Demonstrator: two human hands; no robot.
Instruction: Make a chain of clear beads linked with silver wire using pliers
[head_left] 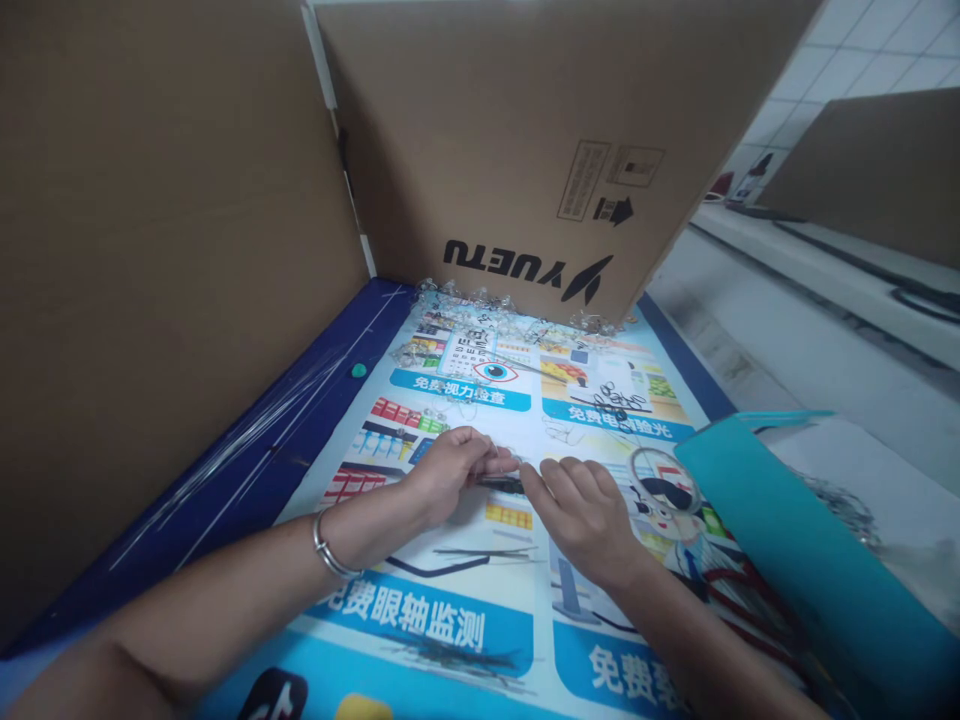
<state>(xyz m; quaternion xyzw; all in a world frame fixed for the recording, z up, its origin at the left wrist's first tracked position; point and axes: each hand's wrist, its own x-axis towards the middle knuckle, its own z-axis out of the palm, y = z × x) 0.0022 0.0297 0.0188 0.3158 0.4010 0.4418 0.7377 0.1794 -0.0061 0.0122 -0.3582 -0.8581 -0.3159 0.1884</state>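
Observation:
My left hand and my right hand meet over the middle of a printed poster that covers the table. Both pinch a small dark, thin piece between their fingertips; I cannot make out what it is. A silver bracelet circles my left wrist. Thin dark strips lie on the poster just below the hands, and more of them lie nearer to me.
Cardboard walls stand at the left and back. Clear plastic bits pile along the back wall. Thin wires lie on the blue strip at left. A teal bag sits at right, and black wire loops lie beyond the hands.

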